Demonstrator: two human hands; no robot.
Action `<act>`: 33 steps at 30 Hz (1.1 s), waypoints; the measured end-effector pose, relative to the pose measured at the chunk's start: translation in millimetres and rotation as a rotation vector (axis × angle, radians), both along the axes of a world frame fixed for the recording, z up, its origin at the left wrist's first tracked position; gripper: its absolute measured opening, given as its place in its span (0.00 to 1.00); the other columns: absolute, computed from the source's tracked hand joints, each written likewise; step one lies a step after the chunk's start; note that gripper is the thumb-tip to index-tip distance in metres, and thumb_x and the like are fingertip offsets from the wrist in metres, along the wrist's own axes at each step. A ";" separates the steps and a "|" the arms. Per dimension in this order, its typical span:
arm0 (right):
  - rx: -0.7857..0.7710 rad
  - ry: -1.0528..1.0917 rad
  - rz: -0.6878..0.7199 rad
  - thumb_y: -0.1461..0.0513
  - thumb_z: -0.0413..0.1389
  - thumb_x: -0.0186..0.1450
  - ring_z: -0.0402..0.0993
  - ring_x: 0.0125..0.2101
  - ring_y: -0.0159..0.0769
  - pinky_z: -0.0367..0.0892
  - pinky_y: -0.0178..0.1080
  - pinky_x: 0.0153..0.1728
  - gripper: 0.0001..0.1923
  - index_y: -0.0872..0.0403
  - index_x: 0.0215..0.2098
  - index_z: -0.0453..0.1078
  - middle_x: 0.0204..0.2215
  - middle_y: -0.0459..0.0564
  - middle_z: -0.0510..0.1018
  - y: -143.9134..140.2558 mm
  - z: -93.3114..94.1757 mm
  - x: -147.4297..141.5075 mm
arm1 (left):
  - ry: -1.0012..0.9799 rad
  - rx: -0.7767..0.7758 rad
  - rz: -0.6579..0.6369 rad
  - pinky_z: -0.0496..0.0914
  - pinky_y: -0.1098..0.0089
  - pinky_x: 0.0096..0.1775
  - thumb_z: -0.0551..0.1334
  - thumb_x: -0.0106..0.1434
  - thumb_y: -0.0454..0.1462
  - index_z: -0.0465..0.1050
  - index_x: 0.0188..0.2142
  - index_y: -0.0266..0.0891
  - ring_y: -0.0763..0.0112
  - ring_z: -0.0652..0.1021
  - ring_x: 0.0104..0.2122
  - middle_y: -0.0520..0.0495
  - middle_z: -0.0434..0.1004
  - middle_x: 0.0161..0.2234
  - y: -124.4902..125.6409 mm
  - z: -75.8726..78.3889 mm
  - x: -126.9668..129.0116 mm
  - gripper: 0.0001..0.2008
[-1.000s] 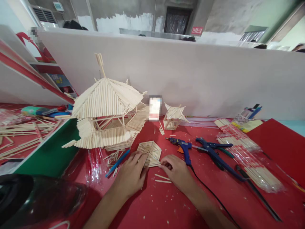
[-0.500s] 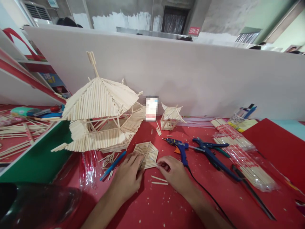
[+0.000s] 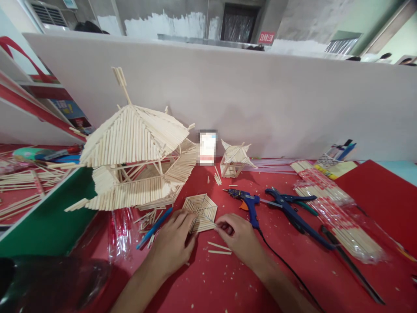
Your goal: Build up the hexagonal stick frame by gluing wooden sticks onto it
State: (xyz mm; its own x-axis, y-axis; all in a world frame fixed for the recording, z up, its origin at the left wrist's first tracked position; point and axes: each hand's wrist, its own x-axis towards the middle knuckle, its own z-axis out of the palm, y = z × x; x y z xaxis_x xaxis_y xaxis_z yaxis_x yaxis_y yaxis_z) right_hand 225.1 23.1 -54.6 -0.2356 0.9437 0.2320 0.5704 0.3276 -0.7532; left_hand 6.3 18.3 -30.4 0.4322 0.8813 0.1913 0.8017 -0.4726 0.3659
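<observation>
A hexagonal panel of thin wooden sticks [image 3: 206, 213], laid in rings like a web, lies flat on the red tabletop. My left hand [image 3: 177, 232] grips its left side, fingers bent over the edge and thumb below. At the lower right corner, my right hand [image 3: 233, 228] pinches the rim between thumb and forefinger; whether a small piece sits between those tips is hidden. Just below the panel are two loose sticks [image 3: 220, 252]. A blue glue gun [image 3: 249, 202] with an orange trigger rests on its side beyond my right hand, its black cord running toward me.
A large stick pavilion [image 3: 137, 148] stands at left, a small one [image 3: 236, 158] at back centre. Blue cutters [image 3: 289, 208], a long dark tool [image 3: 353, 265] and bagged sticks [image 3: 345, 226] lie right. A blue pen [image 3: 154, 228] lies left. A white partition [image 3: 276, 100] closes the back.
The camera view has shifted very slightly. Both hands keep their hold at the panel's left side and lower right corner, and the panel stays in place.
</observation>
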 end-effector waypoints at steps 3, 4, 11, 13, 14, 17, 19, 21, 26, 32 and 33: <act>0.025 -0.020 0.014 0.67 0.58 0.64 0.73 0.30 0.35 0.66 0.35 0.32 0.04 0.51 0.32 0.71 0.28 0.45 0.78 -0.7 -0.5 0.6 | 0.027 -0.001 -0.027 0.69 0.56 0.53 0.55 0.64 0.31 0.66 0.52 0.42 0.56 0.70 0.54 0.43 0.72 0.51 -1.1 -0.6 -2.3 0.17; 0.034 -0.026 0.016 0.67 0.59 0.63 0.74 0.30 0.35 0.67 0.35 0.32 0.04 0.51 0.32 0.71 0.28 0.46 0.78 -0.9 -0.3 0.5 | 0.037 0.006 -0.028 0.69 0.56 0.54 0.55 0.63 0.30 0.66 0.52 0.42 0.56 0.70 0.54 0.42 0.72 0.51 -1.5 -1.1 -2.8 0.18; 0.074 -0.057 0.014 0.67 0.59 0.63 0.74 0.30 0.36 0.67 0.35 0.32 0.05 0.51 0.31 0.71 0.28 0.46 0.78 0.9 -0.1 -1.1 | 0.071 0.054 -0.082 0.71 0.57 0.53 0.57 0.62 0.30 0.67 0.52 0.40 0.56 0.72 0.53 0.43 0.75 0.49 1.6 -2.1 -7.2 0.18; 0.071 -0.045 0.016 0.67 0.58 0.64 0.74 0.29 0.36 0.67 0.35 0.32 0.05 0.51 0.31 0.72 0.28 0.46 0.78 1.3 -0.7 -0.8 | 0.069 0.061 -0.097 0.72 0.57 0.52 0.57 0.62 0.30 0.68 0.51 0.40 0.57 0.72 0.52 0.43 0.76 0.48 3.9 -0.5 -8.4 0.17; 0.066 -0.036 0.016 0.67 0.58 0.64 0.74 0.29 0.36 0.68 0.35 0.32 0.05 0.51 0.31 0.72 0.28 0.46 0.78 1.4 -0.9 -0.6 | 0.068 0.064 -0.102 0.72 0.57 0.52 0.57 0.62 0.30 0.68 0.50 0.40 0.57 0.73 0.52 0.43 0.76 0.48 5.0 0.4 -8.9 0.16; 0.043 -0.024 0.017 0.66 0.58 0.64 0.74 0.29 0.36 0.68 0.35 0.31 0.04 0.51 0.32 0.72 0.28 0.46 0.78 1.4 -0.4 -0.2 | 0.065 0.069 -0.118 0.73 0.58 0.51 0.57 0.63 0.30 0.69 0.48 0.41 0.58 0.73 0.51 0.44 0.77 0.46 7.4 2.4 -10.0 0.14; 0.031 -0.022 0.016 0.66 0.57 0.64 0.74 0.29 0.36 0.68 0.35 0.31 0.05 0.51 0.31 0.72 0.28 0.46 0.78 1.4 0.2 -0.1 | 0.059 0.072 -0.128 0.73 0.59 0.51 0.57 0.64 0.31 0.69 0.48 0.41 0.58 0.74 0.51 0.44 0.77 0.46 7.9 3.0 -10.8 0.14; 0.020 -0.018 0.012 0.66 0.57 0.64 0.74 0.29 0.36 0.68 0.36 0.31 0.05 0.51 0.32 0.72 0.27 0.46 0.78 1.6 0.5 0.0 | 0.050 0.067 -0.133 0.73 0.59 0.51 0.57 0.64 0.31 0.69 0.49 0.41 0.59 0.74 0.51 0.44 0.77 0.46 7.6 3.4 -11.6 0.14; -0.001 -0.001 0.012 0.66 0.56 0.64 0.73 0.28 0.35 0.68 0.36 0.31 0.05 0.51 0.32 0.72 0.28 0.46 0.78 2.2 0.0 0.5 | 0.036 0.035 -0.128 0.72 0.60 0.52 0.58 0.64 0.31 0.70 0.48 0.40 0.59 0.73 0.51 0.44 0.77 0.46 6.4 4.1 -12.7 0.13; -0.032 0.010 0.009 0.68 0.58 0.62 0.73 0.28 0.34 0.67 0.35 0.31 0.05 0.52 0.32 0.72 0.28 0.46 0.77 3.0 2.4 0.4 | 0.004 0.020 -0.116 0.72 0.60 0.51 0.59 0.63 0.31 0.70 0.46 0.42 0.60 0.73 0.51 0.45 0.77 0.46 9.0 4.2 -11.6 0.12; -0.034 0.011 0.008 0.68 0.58 0.62 0.73 0.28 0.34 0.67 0.35 0.31 0.05 0.52 0.32 0.72 0.28 0.45 0.77 3.3 2.4 0.4 | -0.003 0.018 -0.113 0.72 0.61 0.51 0.59 0.63 0.31 0.71 0.46 0.42 0.60 0.73 0.51 0.46 0.77 0.45 9.4 4.1 -11.5 0.12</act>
State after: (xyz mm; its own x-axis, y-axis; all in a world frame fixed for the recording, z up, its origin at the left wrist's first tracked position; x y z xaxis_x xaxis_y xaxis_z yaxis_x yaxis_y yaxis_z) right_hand 225.5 26.4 -52.2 -0.2412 0.9491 0.2025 0.5595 0.3065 -0.7701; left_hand -5.2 27.7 -26.2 0.5278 0.8234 0.2082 0.7420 -0.5663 0.3588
